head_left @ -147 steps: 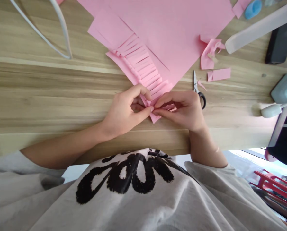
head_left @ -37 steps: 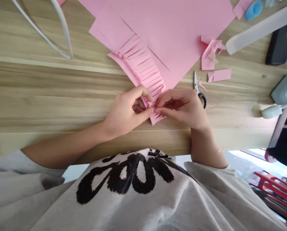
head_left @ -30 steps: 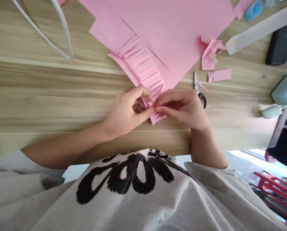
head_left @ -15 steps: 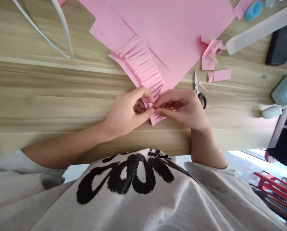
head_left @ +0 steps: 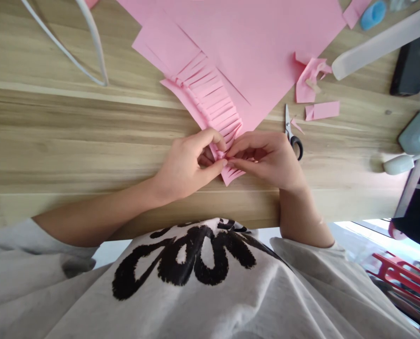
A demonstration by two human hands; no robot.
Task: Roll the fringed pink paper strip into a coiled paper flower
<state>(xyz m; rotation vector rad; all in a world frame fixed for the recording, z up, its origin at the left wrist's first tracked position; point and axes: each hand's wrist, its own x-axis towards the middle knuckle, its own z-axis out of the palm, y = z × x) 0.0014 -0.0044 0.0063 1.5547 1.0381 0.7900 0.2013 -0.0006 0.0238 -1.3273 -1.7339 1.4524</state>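
A pink paper strip cut into a fringe [head_left: 210,96] lies slantwise on the wooden table [head_left: 72,136], its far end resting on a large pink sheet [head_left: 252,42]. My left hand [head_left: 186,165] pinches the strip's near end between thumb and forefinger. My right hand [head_left: 266,157] meets it fingertip to fingertip and pinches the same end, where the fringe is curled up. The end of the strip sticks out below my fingers.
Small scissors [head_left: 291,134] lie just behind my right hand. Pink scraps [head_left: 313,82] sit to the right. A white bar [head_left: 379,42], a black phone [head_left: 407,61], pale blue containers [head_left: 416,134] and a blue cap [head_left: 371,13] line the right side. White cables [head_left: 90,52] cross the far left.
Both hands have stayed pinched on the strip's near end. The fringed strip has drawn in slightly toward my fingers, with less of its end showing under my right hand.
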